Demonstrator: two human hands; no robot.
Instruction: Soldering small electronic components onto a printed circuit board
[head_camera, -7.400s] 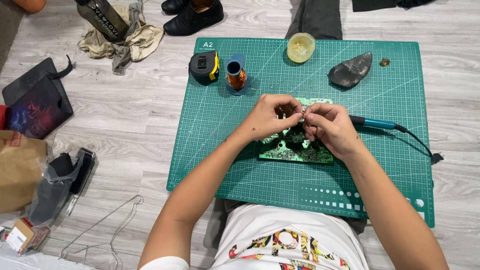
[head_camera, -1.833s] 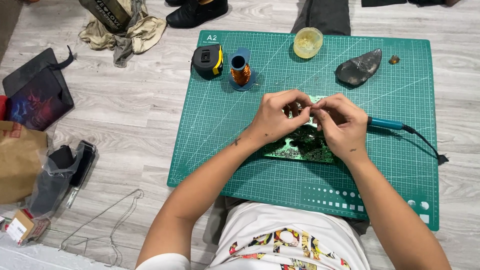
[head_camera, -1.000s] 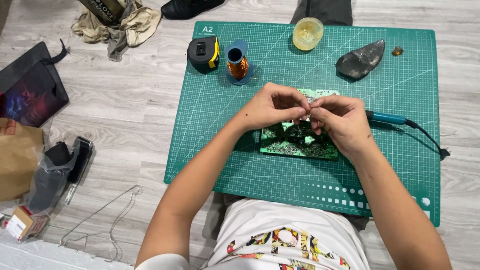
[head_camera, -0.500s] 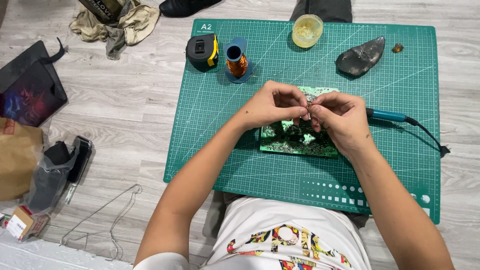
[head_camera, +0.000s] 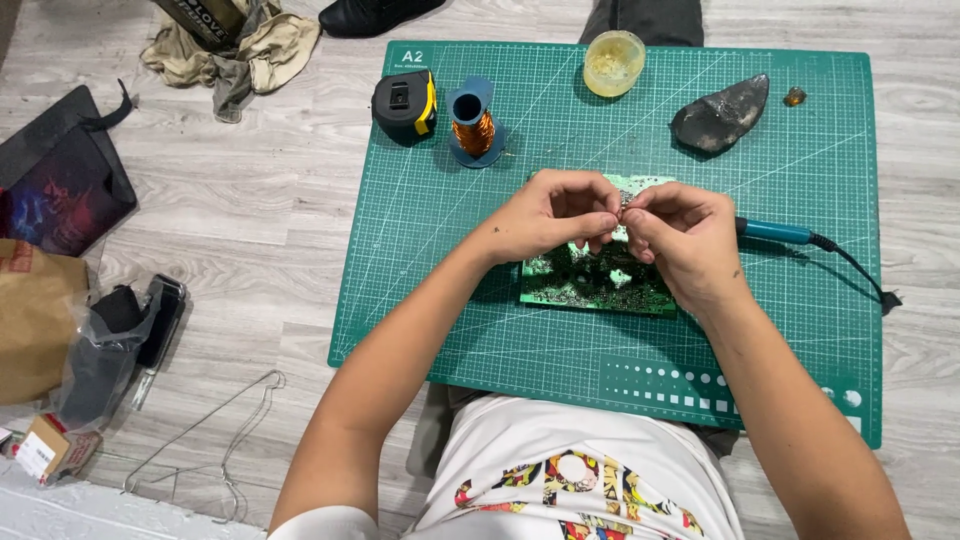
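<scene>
A green circuit board (head_camera: 590, 285) lies on the green cutting mat (head_camera: 500, 320). Both hands hover just above its far edge, fingertips meeting. My left hand (head_camera: 553, 212) and my right hand (head_camera: 680, 238) pinch a tiny metallic piece (head_camera: 622, 203) between them; it is too small to tell what it is. A teal-handled soldering iron (head_camera: 775, 232) lies on the mat just right of my right hand, its cable running off to the right.
On the mat's far side stand a black and yellow tape measure (head_camera: 404, 104), a copper wire spool (head_camera: 473, 122), a yellowish round tub (head_camera: 614, 62) and a dark grey lump (head_camera: 720, 112). Bags, cloth, a wire hanger (head_camera: 215, 420) and a shoe lie on the wooden floor.
The hands have stayed together over the board with only slight finger movement. The view has shifted a little between frames.
</scene>
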